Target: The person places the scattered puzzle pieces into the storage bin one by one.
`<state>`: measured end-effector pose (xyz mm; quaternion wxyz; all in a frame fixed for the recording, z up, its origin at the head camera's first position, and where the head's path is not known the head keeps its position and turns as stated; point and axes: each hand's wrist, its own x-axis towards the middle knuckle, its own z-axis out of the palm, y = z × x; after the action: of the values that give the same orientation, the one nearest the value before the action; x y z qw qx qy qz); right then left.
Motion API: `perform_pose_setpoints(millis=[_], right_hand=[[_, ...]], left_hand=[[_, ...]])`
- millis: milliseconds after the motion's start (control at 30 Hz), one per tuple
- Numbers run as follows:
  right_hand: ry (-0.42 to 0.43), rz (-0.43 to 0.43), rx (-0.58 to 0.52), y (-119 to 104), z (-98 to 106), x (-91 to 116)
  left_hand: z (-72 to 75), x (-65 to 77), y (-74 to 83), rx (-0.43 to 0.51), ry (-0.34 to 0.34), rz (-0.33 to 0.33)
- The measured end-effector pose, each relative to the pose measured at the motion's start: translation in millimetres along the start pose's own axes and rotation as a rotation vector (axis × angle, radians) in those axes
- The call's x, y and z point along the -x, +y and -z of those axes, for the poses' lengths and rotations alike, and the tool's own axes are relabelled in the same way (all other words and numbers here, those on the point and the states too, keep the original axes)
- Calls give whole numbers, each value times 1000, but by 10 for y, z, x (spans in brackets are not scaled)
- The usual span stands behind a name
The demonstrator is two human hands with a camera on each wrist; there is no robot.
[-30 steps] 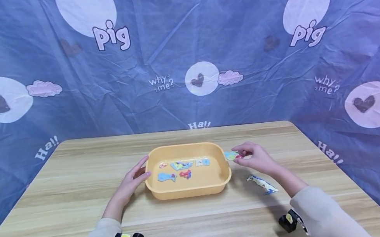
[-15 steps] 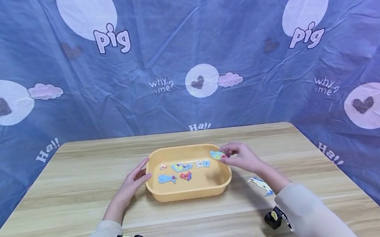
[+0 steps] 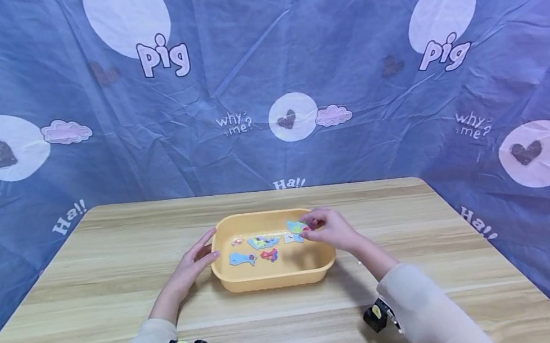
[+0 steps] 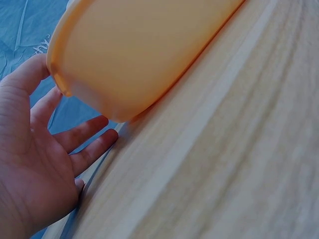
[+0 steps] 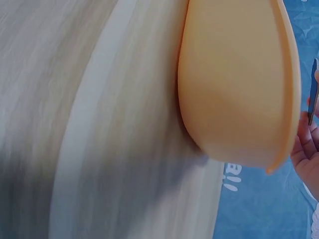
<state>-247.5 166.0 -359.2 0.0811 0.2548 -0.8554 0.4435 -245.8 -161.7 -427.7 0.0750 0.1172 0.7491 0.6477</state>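
Observation:
A yellow-orange plastic basin (image 3: 277, 281) stands on the table. My left hand (image 3: 184, 272) rests against its left end, thumb and index finger at the rim, the other fingers loosely spread below in the left wrist view. My right hand (image 3: 333, 231) pinches a flat light-blue, green and red cutout piece (image 3: 294, 226) over the basin's right part; in the right wrist view that piece (image 5: 313, 94) shows edge-on. Lying in the basin are a blue whale-shaped piece (image 3: 239, 259), a red piece (image 3: 268, 256), a blue-yellow piece (image 3: 262, 242), a small reddish piece (image 3: 237, 242) and a partly covered white-blue piece (image 3: 290, 238).
Beside the right forearm, the white tip of another cutout piece (image 3: 359, 262) shows; the arm hides the remainder. The wooden table (image 3: 283, 329) extends around the basin. A blue printed cloth (image 3: 224, 86) hangs behind it and along the sides.
My right hand has carried the cutout piece leftward, from outside the basin's right rim to above its inside. The forearm now covers most of the piece on the table. The left hand stays put.

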Motion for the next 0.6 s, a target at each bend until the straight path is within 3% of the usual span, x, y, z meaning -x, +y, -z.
perform_pose_setpoints(millis=[600], right_hand=[[-130,31,81,88,-253,-118]], left_hand=[[3,-12,-11,7,1,-13]])
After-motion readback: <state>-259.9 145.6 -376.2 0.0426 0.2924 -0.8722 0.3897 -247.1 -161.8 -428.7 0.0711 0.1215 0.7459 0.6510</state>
